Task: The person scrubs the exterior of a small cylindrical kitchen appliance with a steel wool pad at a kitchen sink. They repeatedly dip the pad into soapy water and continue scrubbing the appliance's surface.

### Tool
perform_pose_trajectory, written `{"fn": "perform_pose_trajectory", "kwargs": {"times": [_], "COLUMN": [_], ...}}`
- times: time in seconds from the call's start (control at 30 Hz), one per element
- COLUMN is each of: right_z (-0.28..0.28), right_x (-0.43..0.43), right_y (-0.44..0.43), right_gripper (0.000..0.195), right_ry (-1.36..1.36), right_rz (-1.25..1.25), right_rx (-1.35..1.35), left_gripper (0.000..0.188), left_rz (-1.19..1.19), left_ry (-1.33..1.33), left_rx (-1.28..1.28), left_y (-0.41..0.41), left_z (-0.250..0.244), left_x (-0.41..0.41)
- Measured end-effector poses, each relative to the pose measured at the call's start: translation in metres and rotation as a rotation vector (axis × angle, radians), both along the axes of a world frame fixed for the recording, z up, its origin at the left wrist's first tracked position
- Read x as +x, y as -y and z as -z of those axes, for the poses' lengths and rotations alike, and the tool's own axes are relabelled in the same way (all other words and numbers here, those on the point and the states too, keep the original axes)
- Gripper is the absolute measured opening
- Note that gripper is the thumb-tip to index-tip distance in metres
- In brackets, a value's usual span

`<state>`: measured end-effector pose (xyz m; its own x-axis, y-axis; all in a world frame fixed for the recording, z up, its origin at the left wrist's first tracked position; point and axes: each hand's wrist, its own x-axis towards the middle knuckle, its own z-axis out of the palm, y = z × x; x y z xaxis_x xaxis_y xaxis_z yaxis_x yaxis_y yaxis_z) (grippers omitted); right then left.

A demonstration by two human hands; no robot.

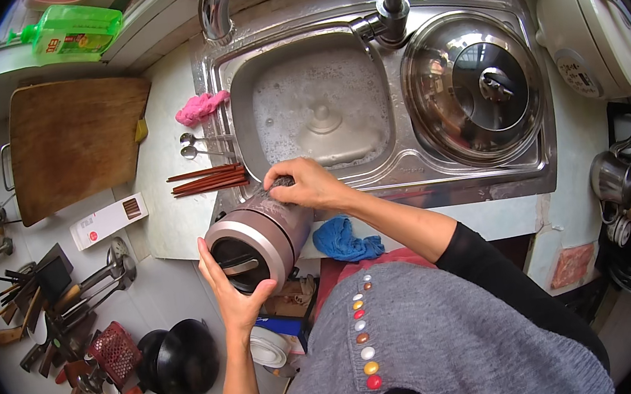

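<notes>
A rose-gold cylindrical vessel (262,218) lies tilted over the counter's front edge by the sink corner. Its black lid with a metal-trimmed handle (239,265) faces toward me. My left hand (235,292) supports that lid end, thumb and fingers spread around the rim. Against the far side of the vessel, my right hand (308,183) presses a dark grey scouring pad (285,182), partly covered by the fingers. Wet streaks or suds show on the metal there. Just behind, the steel sink basin (245,105) holds cloudy, bubbly water.
Reddish-brown chopsticks (210,180), two spoons (189,151) and a pink cloth (199,109) lie left of the basin. A blue cloth (347,240) rests at the counter edge. A large glass-and-steel pot lid (433,94) covers the right side; a rice cooker (574,41) stands beyond. The faucet (216,14) overhangs behind.
</notes>
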<state>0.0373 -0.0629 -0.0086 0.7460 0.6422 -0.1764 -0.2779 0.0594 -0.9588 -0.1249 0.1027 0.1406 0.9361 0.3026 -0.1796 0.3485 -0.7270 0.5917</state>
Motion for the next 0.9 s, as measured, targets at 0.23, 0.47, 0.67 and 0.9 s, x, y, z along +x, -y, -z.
{"fn": "perform_pose_trajectory", "kwargs": {"times": [0.23, 0.47, 0.67, 0.9], "right_z": [0.014, -0.014, -0.013, -0.006], "right_x": [0.003, 0.0, 0.002, 0.008], "right_y": [0.0, 0.003, 0.001, -0.003], "right_gripper": [0.024, 0.024, 0.024, 0.022], "right_ry": [-0.054, -0.071, -0.014, -0.078], "right_rz": [0.009, -0.031, -0.044, -0.128], "right_rx": [-0.083, -0.019, 0.052, 0.0], "left_gripper": [0.142, 0.142, 0.142, 0.142], "left_rz": [0.015, 0.011, 0.024, 0.036], "left_ry": [-0.003, 0.0, 0.027, 0.023], "left_rx": [0.012, 0.015, 0.016, 0.021], "left_y": [-0.001, -0.002, -0.003, -0.005], "left_z": [0.001, -0.001, 0.003, 0.002], "left_x": [0.003, 0.0, -0.001, -0.002]}}
